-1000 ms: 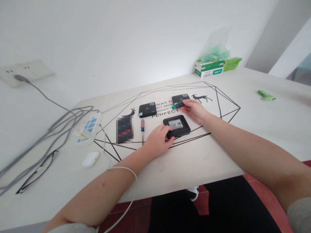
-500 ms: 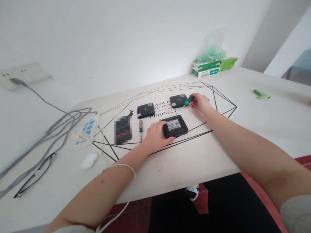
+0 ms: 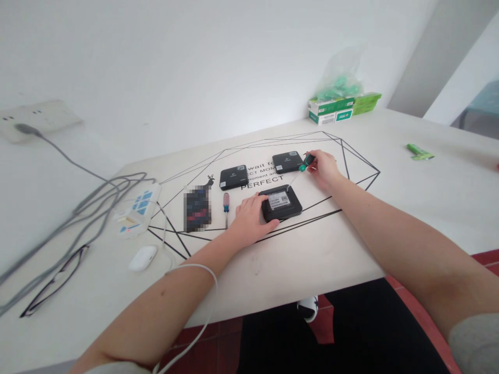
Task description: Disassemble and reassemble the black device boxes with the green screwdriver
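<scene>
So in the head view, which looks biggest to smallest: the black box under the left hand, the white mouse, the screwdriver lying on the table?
1. Black box held by the left hand.
2. White mouse, though it lies nearer the camera, so this is unsure.
3. Lying screwdriver, thinnest.

place: home desk | evidence: printed white table [image 3: 351, 244], power strip [image 3: 138, 210], tissue boxes [image 3: 339, 109], eyeglasses [image 3: 58, 280]
</scene>
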`<state>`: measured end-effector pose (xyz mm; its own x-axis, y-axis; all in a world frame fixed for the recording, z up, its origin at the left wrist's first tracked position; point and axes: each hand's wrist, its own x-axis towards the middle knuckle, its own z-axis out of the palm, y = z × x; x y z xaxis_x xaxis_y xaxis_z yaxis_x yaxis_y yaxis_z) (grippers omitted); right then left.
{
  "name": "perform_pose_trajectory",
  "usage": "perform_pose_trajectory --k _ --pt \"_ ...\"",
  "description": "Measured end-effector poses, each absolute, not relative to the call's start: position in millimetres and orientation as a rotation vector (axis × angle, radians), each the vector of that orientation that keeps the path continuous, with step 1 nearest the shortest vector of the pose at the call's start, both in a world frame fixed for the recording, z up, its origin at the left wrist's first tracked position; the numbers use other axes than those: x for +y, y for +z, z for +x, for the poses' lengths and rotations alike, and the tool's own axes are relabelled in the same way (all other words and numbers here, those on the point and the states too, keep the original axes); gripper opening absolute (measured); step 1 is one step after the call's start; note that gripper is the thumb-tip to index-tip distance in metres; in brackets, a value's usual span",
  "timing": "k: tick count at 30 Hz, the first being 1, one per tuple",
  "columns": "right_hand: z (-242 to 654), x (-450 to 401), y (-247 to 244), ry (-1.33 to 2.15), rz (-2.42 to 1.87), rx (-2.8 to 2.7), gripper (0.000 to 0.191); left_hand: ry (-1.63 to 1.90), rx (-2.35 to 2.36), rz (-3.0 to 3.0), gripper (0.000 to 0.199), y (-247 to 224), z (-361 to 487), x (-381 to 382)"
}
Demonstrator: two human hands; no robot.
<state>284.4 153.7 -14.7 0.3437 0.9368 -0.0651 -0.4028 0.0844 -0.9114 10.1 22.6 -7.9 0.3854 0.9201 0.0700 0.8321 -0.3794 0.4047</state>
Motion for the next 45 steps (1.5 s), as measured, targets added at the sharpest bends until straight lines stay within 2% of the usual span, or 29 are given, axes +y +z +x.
perform_pose_trajectory --k 38,45 --pt "284.7 154.4 -16.1 1.080 -1.042 -0.681 0.005 0.396 1.528 2.368 0.068 -6.1 9.1 19.3" --pt "285.9 156.6 -18.0 1.081 -1.049 -0.656 0.010 0.456 1.534 2.284 0.079 -5.4 8.8 23.5"
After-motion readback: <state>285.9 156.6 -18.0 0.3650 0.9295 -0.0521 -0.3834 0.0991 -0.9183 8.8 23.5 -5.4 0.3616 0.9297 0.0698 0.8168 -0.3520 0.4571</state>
